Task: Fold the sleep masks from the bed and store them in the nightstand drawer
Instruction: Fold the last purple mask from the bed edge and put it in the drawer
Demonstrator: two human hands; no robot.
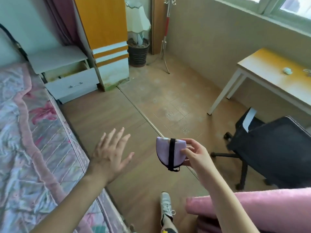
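- One head view takes in the whole scene, looking down at two bare forearms over a wooden floor (104, 115).
- The right hand (195, 154) pinches a folded lilac sleep mask (164, 153) between thumb and fingers, in the air above the floor; a black strap (171, 153) runs across the mask's face and loops out below it.
- The left hand (109, 153) is released, fingers straight and spread, palm down, holding nothing, just off the bed's long edge.
- The bed (25, 132), under a pink floral quilt, fills the left side of the view.
- Past the bed's far corner stands a white nightstand (57, 58); its drawer (72, 84) is pulled out, well apart from the mask, and its inside is too blurred to read.
- An orange and white wardrobe (107, 39) stands just beside the nightstand, with a lamp (138, 22) behind it.
- At the right, a desk (269, 78) carries a small pale object (287, 70) near its far edge; a black office chair (272, 152) stands near it.
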